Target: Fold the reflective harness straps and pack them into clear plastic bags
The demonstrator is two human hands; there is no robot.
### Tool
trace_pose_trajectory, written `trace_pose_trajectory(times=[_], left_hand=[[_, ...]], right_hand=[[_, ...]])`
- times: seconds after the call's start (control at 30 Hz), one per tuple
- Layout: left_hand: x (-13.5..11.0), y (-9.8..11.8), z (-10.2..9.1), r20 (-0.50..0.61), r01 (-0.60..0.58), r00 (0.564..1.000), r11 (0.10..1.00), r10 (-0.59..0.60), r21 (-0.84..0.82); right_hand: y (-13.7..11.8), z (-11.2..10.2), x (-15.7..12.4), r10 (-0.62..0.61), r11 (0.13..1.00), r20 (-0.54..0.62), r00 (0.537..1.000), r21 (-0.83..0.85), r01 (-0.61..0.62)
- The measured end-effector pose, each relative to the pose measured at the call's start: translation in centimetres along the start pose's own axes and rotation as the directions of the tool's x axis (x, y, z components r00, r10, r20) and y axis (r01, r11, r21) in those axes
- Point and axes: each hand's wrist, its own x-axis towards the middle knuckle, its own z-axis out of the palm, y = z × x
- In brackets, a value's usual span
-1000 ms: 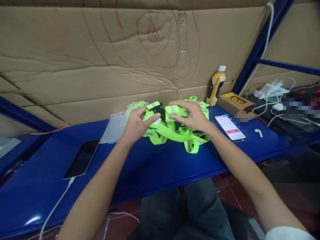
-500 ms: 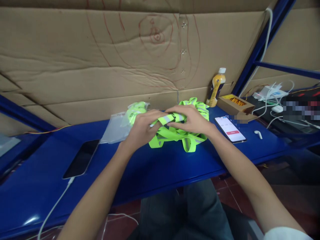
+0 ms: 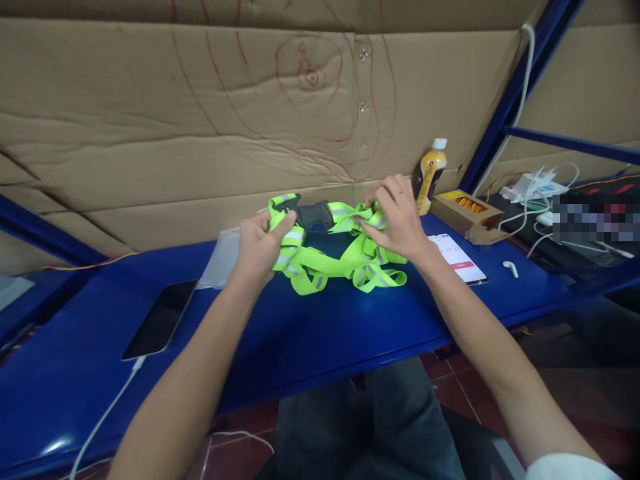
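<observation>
A neon yellow-green reflective strap harness [image 3: 327,263] with silver stripes hangs in loops between my hands, its lower loops at the blue tabletop. My left hand [image 3: 260,245] is closed on its left straps, the thumb pressed on top beside the black plastic buckle [image 3: 313,215]. The buckle is in the upper part of the harness and looks fastened. At the right, my right hand [image 3: 395,217] has its fingers curled over bunched straps, thumb below them. Part of the webbing is hidden behind the fingers. A clear plastic bag [image 3: 220,260] lies left of my left hand.
On the blue table [image 3: 340,333] a dark phone [image 3: 160,320] with a white cable lies left. To the right are a lit phone [image 3: 463,261], a white earbud [image 3: 511,269], a yellow drink bottle [image 3: 431,177] and an open cardboard box [image 3: 467,215]. A cardboard wall [image 3: 250,160] stands behind.
My hands have moved apart, spreading the bunched harness between them. The black buckle has come into plain view. My right hand has risen slightly, and the left has shifted left.
</observation>
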Motion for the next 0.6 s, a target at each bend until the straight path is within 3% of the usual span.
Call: trace_pose_trajectory(times=[0.1, 0.17, 0.27, 0.3, 0.37, 0.47, 0.53, 0.6], left_hand=[[-0.1, 0.1, 0.2, -0.137, 0.001, 0.990, 1.000, -0.003, -0.017], [-0.5, 0.4, 0.5, -0.193, -0.109, 0.972, 0.987, 0.131, 0.120], [-1.5, 1.5, 1.2, -0.050, -0.294, 0.944, 0.897, 0.327, 0.330], [-1.8, 1.9, 1.4, 0.034, -0.361, 0.927, 0.863, 0.374, 0.353], [-2.2, 2.7, 1.6, 0.173, -0.476, 0.879, 0.811, 0.444, 0.340], [-2.3, 3.2, 1.5, 0.239, -0.526, 0.850, 0.782, 0.469, 0.334], [-2.0, 3.2, 1.2, 0.243, -0.501, 0.865, 0.786, 0.440, 0.362], [-1.6, 3.1, 0.8, 0.240, -0.470, 0.882, 0.793, 0.406, 0.387]], right_hand=[[-0.7, 0.0, 0.0, -0.024, 0.992, -0.031, 0.999, 0.127, 0.027], [-1.1, 0.1, 0.1, 0.070, 0.979, -0.131, 0.989, 0.201, -0.043], [-1.5, 0.6, 0.2, 0.170, 0.970, -0.223, 0.960, 0.212, -0.123], [-1.6, 0.9, 0.3, 0.150, 0.970, -0.185, 0.971, 0.216, -0.109], [-1.5, 1.4, 0.2, 0.058, 0.966, -0.001, 0.998, 0.252, -0.055], [-1.0, 1.7, 0.0, -0.004, 0.947, 0.228, 0.974, 0.314, -0.070], [-0.6, 1.4, 0.0, 0.020, 0.939, 0.249, 0.968, 0.329, -0.103], [-0.2, 0.8, 0.0, 0.009, 0.950, 0.192, 0.981, 0.305, -0.069]])
